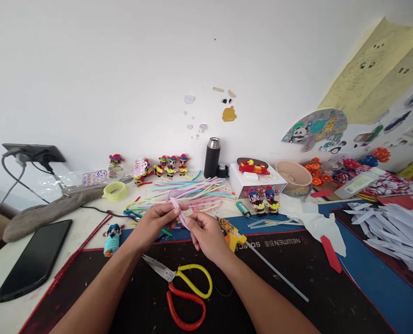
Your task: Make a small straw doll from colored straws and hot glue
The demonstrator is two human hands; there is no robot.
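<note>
A pale lilac pipe cleaner bundle (181,214) is pinched between my two hands, above the dark mat. My left hand (157,225) grips its upper part with thumb and finger. Lower down, the fingertips of my right hand (203,232) close on the same bundle. Scissors (173,276) with one yellow and one red handle lie below the hands. Just right of my right hand rests a yellow glue gun (234,237) with a clear glue stick. Many pastel pipe cleaners (202,188) are spread behind the hands.
A black phone (34,260) and a small blue figure (112,240) are at left. Behind stand a black bottle (212,158), several small figures and a white box (253,185). White paper strips (394,232) are piled at right.
</note>
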